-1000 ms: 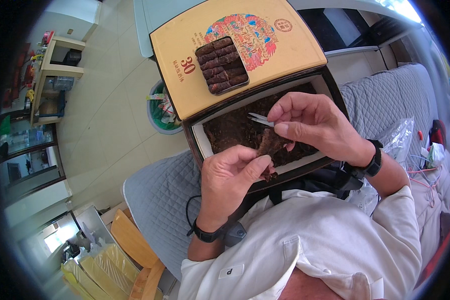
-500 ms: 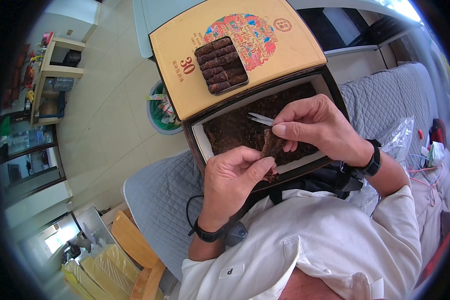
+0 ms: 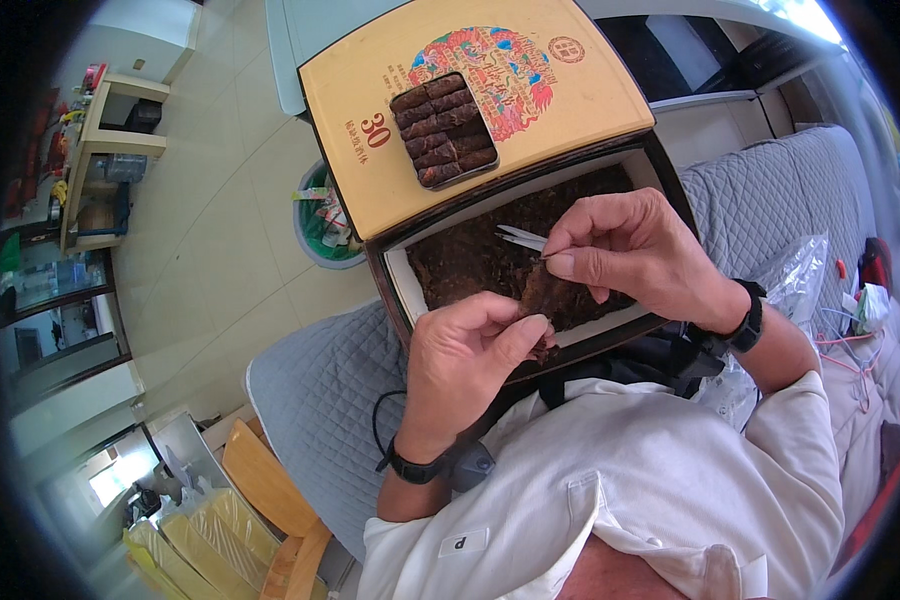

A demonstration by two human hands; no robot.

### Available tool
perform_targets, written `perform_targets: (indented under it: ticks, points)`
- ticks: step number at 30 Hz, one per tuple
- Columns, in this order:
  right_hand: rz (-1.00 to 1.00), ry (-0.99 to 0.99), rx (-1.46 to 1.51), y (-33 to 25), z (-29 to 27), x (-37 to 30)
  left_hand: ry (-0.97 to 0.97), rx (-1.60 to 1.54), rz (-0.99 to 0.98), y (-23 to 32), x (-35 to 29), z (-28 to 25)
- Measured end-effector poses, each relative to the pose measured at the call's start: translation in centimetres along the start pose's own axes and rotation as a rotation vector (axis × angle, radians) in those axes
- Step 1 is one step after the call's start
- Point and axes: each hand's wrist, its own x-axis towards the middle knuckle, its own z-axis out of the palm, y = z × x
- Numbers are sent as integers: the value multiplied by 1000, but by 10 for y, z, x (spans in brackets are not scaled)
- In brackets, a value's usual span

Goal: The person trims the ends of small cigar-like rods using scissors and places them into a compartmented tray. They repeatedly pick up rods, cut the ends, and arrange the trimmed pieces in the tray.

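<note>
Open box of dark brown leaf on the lap, its yellow lid bearing a small tin of rolled pieces: left hand pinches a leaf clump over the box, right hand grips metal tweezers above it.

Mustard-yellow cardboard box lid, upper centre: red, blue and orange swirl print, red digits. Dark brown rolled leaf sticks on it. Black-walled box with white inner liner, centre: dark reddish-brown loose leaf. Grey diamond-quilted sofa cover, lower left. White polo shirt, bottom. Black wristbands. Green round bin, left of centre.
</note>
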Motion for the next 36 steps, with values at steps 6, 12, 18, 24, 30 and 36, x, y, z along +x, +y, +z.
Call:
perform_targets:
  ticks: [6,12,18,24,30,36]
  points:
    - [21,-183,-102,-4,1,-3,56,78,96,13,2,1]
    - [-17,-261,-266,-11,3,-2,65,289,150,8,3,0]
    - [14,-218,-208,-9,7,-2,166,292,212,1,6,4]
    - [93,-222,-161,-6,5,-3,187,259,257,-5,8,6]
    - [111,-233,-128,-2,1,-4,200,272,253,-6,7,4]
    - [154,-240,-45,-6,0,-6,201,200,251,-6,7,7]
